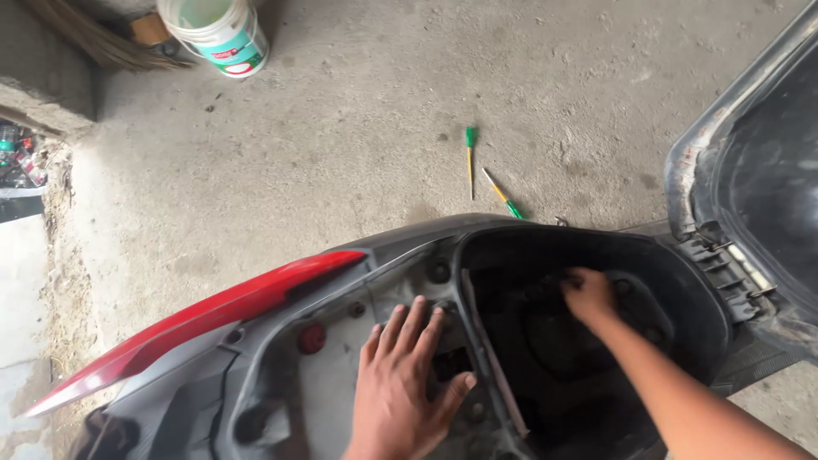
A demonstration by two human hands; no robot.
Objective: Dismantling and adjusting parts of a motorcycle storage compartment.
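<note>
Here, in the head view, the person bends over the rear of a scooter whose seat [750,162] is lifted up at the right. The left hand [405,383] lies flat, with the fingers spread apart, on the grey frame panel [332,375] just beside the left rim of the black storage bucket [682,273]; it grips nothing. The right hand [588,294] reaches down into this bucket, with the fingers curled together near the far wall, but I cannot tell if they close on some small part or only press on the plastic. The red side cover [247,302] runs along the left of the scooter. On the concrete floor [358,136], well apart from both hands, lie two screwdrivers with green handles [490,175], and farther away stands a white bucket [217,34]. As a judgement, the risk is inside the dark bucket: a small fastener could slip from the fingers and fall into the body of the scooter, because the right hand works almost blind there. The left hand may also slide on the dusty panel if much weight leans on it. The bottom of the bucket is very dark, the fingertips of the right hand are hidden, and the seat and the rear of the scooter are cut off by the frame edges.
</note>
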